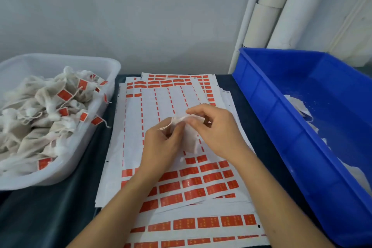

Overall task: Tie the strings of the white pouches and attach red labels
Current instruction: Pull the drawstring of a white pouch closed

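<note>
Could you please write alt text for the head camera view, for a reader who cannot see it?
Both hands, left hand and right hand, hold a small white fabric pouch by its string over sheets of red labels, between a white plastic tub of labelled pouches and a blue plastic bin.

Soft, even, dim indoor light, faint shadows, slight overall blur, and wide-angle bending at the edges.

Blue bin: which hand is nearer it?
Right. The right hand is between the pouch and the blue bin; the left hand is farther left.
</note>
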